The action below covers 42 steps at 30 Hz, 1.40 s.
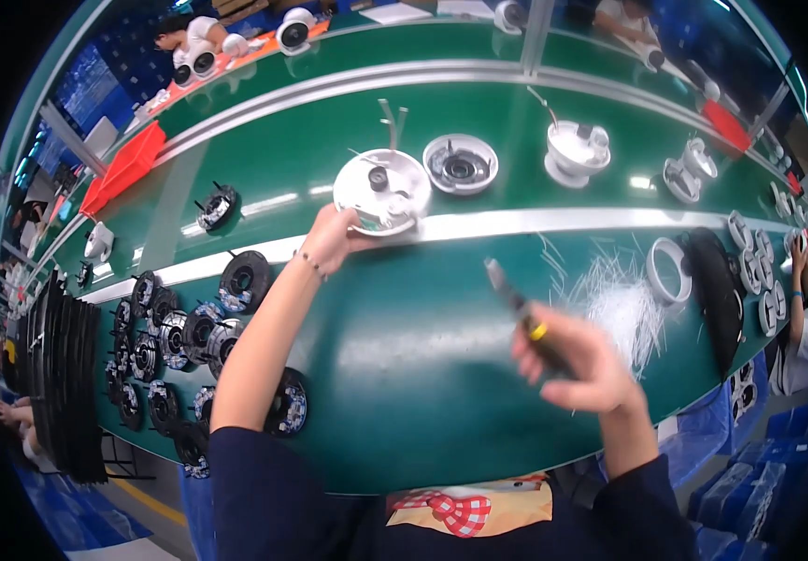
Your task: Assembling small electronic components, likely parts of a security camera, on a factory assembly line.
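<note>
My left hand [331, 241] grips the near rim of a white round housing [359, 190], thumb and fingers closed on its edge. The housing lies tilted at the far edge of the workbench, its inside facing up, with a dark round part in it and wires standing up behind. My right hand [591, 365] is closed around a hand tool [535, 332] with a black-and-yellow handle and a metal tip. Motion blurs the tool, and its exact kind is unclear. It is held above the green bench top, apart from the housing, its tip pointing up and left.
Several black ring-shaped units with circuit boards [175, 338] crowd the bench's left side. Thin white plastic strips [623, 304] are heaped at right, beside a white ring [669, 270]. Beyond a metal rail, a green conveyor belt [282, 140] carries a round unit [460, 165] and a white base [577, 154].
</note>
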### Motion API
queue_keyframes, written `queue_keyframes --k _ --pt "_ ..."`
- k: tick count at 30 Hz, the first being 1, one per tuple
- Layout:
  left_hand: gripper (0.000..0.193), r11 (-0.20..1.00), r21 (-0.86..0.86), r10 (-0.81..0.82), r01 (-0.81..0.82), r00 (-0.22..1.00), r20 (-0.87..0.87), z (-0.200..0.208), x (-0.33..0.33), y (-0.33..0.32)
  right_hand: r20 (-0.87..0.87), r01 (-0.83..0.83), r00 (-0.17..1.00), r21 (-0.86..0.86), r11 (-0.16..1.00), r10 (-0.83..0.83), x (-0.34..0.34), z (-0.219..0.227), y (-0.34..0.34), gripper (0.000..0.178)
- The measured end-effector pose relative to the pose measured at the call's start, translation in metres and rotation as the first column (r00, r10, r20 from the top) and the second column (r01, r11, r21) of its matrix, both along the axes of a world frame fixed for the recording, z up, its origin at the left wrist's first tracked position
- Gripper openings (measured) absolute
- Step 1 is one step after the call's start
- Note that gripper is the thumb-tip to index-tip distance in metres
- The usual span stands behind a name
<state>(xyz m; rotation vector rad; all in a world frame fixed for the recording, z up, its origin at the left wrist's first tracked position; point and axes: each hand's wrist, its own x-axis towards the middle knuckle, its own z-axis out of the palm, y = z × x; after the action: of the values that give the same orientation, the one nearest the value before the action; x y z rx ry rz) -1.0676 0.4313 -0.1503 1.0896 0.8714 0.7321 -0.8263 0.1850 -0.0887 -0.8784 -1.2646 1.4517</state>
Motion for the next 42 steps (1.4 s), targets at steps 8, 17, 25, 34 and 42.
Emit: queue_keyframes --k 8,17,25,34,42 --pt "0.051 0.942 -0.312 -0.110 0.125 0.992 0.063 0.009 0.020 -0.135 0.806 -0.051 0.430 0.471 0.880 -0.407 0.048 0.006 0.050 0.063" --pt "0.048 0.777 0.605 0.174 0.172 0.865 -0.470 0.012 0.012 -0.079 0.893 -0.259 0.105 0.449 0.855 -0.437 0.028 0.007 0.072 0.058" --pt "0.008 0.524 0.771 0.299 0.361 0.770 -0.564 0.028 0.033 -0.081 0.894 -0.350 0.055 0.435 0.830 -0.445 0.022 0.001 0.082 0.054" --pt "0.004 0.479 0.840 0.351 0.253 0.822 -0.448 0.042 0.029 -0.073 0.915 -0.303 0.125 0.404 0.863 -0.384 0.045 0.027 0.071 0.053" --pt "0.016 0.309 0.922 0.123 0.231 0.952 -0.280 0.097 0.103 -0.096 0.557 -0.421 0.813 0.363 0.831 0.169 0.059 0.041 0.010 0.052"
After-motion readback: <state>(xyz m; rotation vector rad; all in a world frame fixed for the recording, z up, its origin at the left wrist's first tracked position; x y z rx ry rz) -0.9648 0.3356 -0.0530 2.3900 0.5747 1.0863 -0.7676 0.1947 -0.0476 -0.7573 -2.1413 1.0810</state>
